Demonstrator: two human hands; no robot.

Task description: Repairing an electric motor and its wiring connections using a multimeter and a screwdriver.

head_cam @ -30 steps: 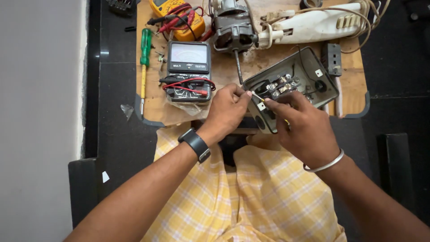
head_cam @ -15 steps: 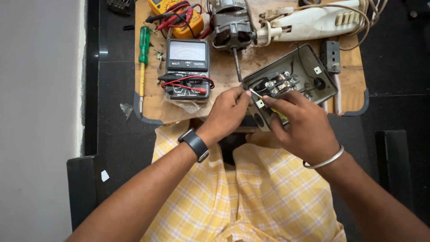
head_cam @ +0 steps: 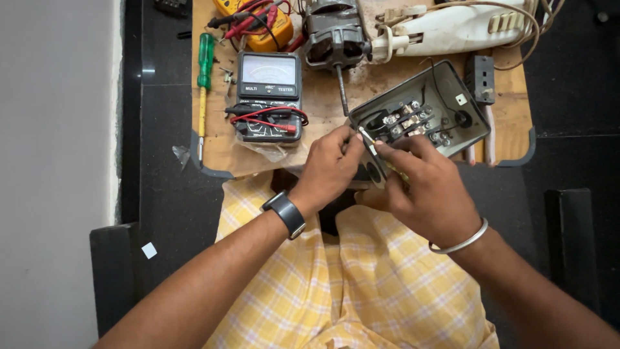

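Note:
An open grey switch box [head_cam: 420,116] with screw terminals and black wires lies tilted on the wooden board [head_cam: 323,103]. My left hand [head_cam: 329,169], with a black watch on its wrist, pinches the near left corner of the box. My right hand [head_cam: 426,190], a metal bangle on the wrist, grips a small screwdriver [head_cam: 369,141] whose tip points into the box at that corner. Both hands touch each other over the box's near edge. The screwdriver handle is hidden in my fist.
On the board lie an analog multimeter [head_cam: 268,97] with red and black leads, a green screwdriver [head_cam: 204,84], a yellow meter [head_cam: 258,22], a motor with a shaft [head_cam: 332,39], a white appliance housing [head_cam: 452,29] and a black plug [head_cam: 479,77]. Black floor surrounds the board.
Both hands stay at the box's near corner; the fingers have shifted only slightly around the screwdriver. The box has not moved.

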